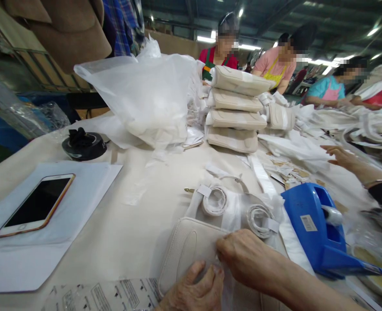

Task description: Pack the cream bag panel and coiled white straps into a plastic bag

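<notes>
A cream leather bag [186,246] with a stitched, embossed front lies at the near edge of the table. My left hand [194,287] rests on its lower front, thumb and fingers curled together. My right hand [245,255] is closed in a pinch at the bag's upper middle, just beyond the left. Whatever the fingertips grip is hidden; translucent wrapping shows between and below the hands. Behind the bag lie two rolled cream straps, the left roll [214,201] and the right roll [260,220], with white wrapping between them. A small brass-coloured metal piece [188,190] sticks out at the left.
A blue tape dispenser [310,224] stands to the right. Several wrapped bags form a stack [236,119] behind. At left are a phone [38,205] on papers, a black tape roll [84,146] and a plastic bag [145,95]. Another person's hand [342,157] reaches in at right.
</notes>
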### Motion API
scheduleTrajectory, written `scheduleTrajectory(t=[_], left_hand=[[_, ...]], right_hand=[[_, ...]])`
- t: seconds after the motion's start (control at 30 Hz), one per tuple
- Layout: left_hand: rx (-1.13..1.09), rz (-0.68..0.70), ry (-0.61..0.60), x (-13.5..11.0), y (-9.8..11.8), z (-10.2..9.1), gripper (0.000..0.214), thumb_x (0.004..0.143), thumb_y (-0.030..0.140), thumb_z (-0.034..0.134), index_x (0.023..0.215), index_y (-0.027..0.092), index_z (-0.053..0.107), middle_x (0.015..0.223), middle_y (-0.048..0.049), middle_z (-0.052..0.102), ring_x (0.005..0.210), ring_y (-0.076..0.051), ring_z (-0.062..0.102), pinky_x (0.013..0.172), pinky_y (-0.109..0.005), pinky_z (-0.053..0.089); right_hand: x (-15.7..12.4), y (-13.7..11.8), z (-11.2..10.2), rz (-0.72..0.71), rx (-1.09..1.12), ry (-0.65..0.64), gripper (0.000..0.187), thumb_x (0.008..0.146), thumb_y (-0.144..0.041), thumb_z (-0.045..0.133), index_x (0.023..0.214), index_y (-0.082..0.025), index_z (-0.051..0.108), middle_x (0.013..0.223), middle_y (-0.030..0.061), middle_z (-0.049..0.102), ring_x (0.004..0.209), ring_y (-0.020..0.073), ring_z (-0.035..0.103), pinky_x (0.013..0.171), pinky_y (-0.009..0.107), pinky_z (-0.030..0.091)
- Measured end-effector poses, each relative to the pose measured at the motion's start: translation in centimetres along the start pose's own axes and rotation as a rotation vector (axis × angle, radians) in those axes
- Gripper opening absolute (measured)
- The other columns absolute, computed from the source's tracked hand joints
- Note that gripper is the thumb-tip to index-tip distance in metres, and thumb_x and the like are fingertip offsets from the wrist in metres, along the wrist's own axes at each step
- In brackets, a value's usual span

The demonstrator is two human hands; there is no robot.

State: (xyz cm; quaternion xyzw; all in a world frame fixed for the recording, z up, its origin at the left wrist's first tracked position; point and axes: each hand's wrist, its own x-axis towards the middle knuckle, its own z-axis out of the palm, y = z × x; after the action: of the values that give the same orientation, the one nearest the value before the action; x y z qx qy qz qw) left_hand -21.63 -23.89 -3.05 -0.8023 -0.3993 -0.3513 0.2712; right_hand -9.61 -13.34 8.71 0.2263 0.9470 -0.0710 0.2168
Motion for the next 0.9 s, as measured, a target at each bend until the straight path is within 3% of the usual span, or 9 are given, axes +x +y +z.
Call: scheduleTrajectory(t=[0.2, 0.37, 0.63, 0.8, 0.87, 0.9], left_hand=[[-0.039, -0.003, 0.0, -0.2, 0.1, 0.1, 0.024, 0.087, 0.019, 0.045, 0.084, 0.017, 0.068, 0.098, -0.0017, 0.065, 0.097, -0.014, 0.053, 0.099, -0.034, 0.034], [-0.065, 0.01, -0.016, 0.0, 0.1, -0.2, 0.019, 0.081, 0.014, 0.048, 0.081, 0.016, 0.067, 0.098, -0.0018, 0.066, 0.096, -0.016, 0.055, 0.096, -0.035, 0.035], [-0.082, 0.045, -0.114, -0.1, -0.1, -0.9, 0.022, 0.083, 0.015, 0.045, 0.088, 0.015, 0.067, 0.101, -0.0031, 0.066, 0.101, -0.018, 0.055, 0.094, -0.036, 0.035], [-0.093, 0.066, -0.124, -0.3, 0.0, -0.8, 0.022, 0.083, 0.016, 0.046, 0.092, 0.014, 0.066, 0.103, -0.004, 0.066, 0.101, -0.018, 0.054, 0.094, -0.036, 0.035], [-0.097, 0.062, -0.113, -0.4, 0.0, -0.7, 0.021, 0.082, 0.016, 0.048, 0.092, 0.014, 0.066, 0.103, -0.0048, 0.066, 0.101, -0.018, 0.054, 0.094, -0.037, 0.035], [-0.098, 0.058, -0.107, -0.4, 0.0, -0.7, 0.02, 0.082, 0.016, 0.048, 0.092, 0.014, 0.066, 0.103, -0.0052, 0.066, 0.101, -0.019, 0.055, 0.093, -0.037, 0.035]], right_hand=[[1.2, -0.3, -0.8, 0.214, 0.04, -0.056, 0.014, 0.076, -0.017, 0.059, 0.077, -0.013, 0.072, 0.072, 0.0138, 0.072, 0.072, 0.0249, 0.069, 0.061, 0.026, 0.048], [1.5, -0.3, -1.2, 0.294, 0.069, -0.06, 0.016, 0.071, -0.027, 0.07, 0.079, -0.013, 0.073, 0.072, 0.0138, 0.072, 0.074, 0.0249, 0.069, 0.062, 0.025, 0.049], [1.8, 1.8, -2.3, 0.346, 0.084, 0.01, 0.046, 0.052, -0.047, 0.082, 0.08, -0.012, 0.072, 0.079, 0.0147, 0.072, 0.076, 0.0284, 0.069, 0.058, 0.027, 0.047], [0.6, 2.9, -2.2, 0.353, 0.084, 0.108, 0.025, 0.068, -0.035, 0.075, 0.083, -0.015, 0.07, 0.079, 0.0105, 0.072, 0.077, 0.0254, 0.068, 0.057, 0.025, 0.044], [-0.6, 2.1, -0.9, 0.337, 0.074, 0.195, 0.009, 0.079, -0.021, 0.063, 0.085, -0.016, 0.067, 0.081, 0.0085, 0.07, 0.077, 0.0215, 0.066, 0.06, 0.025, 0.044], [-1.3, 1.5, 0.1, 0.305, 0.082, 0.274, 0.01, 0.082, -0.014, 0.056, 0.083, -0.017, 0.066, 0.081, 0.0069, 0.069, 0.075, 0.0192, 0.065, 0.061, 0.025, 0.043]])
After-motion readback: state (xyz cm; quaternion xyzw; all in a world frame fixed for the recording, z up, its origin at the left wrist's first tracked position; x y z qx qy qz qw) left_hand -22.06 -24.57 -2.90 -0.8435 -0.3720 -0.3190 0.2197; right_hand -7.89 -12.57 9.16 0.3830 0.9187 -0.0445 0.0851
